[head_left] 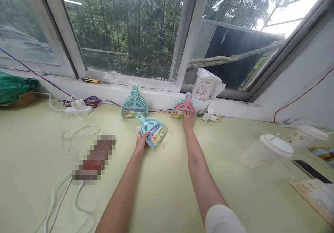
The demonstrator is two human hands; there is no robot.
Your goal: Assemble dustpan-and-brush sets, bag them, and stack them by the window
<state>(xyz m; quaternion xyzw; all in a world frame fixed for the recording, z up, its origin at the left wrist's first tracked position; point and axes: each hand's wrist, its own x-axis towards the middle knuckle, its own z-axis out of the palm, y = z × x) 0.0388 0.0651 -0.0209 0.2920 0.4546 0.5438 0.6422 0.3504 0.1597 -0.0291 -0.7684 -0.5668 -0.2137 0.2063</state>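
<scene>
My left hand [141, 141] grips the lower left edge of a light-blue dustpan and brush set [150, 126] in clear plastic wrap, its handle tilted to the upper left. My right hand [188, 121] is at the bottom of a pink dustpan and brush set [184, 105], fingers on its front edge; their tips are hard to make out. The pink set leans upright against the wall below the window, with a bit of another colour behind its handle. Several teal dustpan and brush sets [134, 104] lean in a stack against the wall, just behind the light-blue one.
A power strip [78, 110] with white cables and a blurred-out object [95, 158] lie to the left. A screwdriver [90, 80] and a white package [206, 85] rest on the sill. White lidded cups [268, 149] and a phone [310, 170] are at the right.
</scene>
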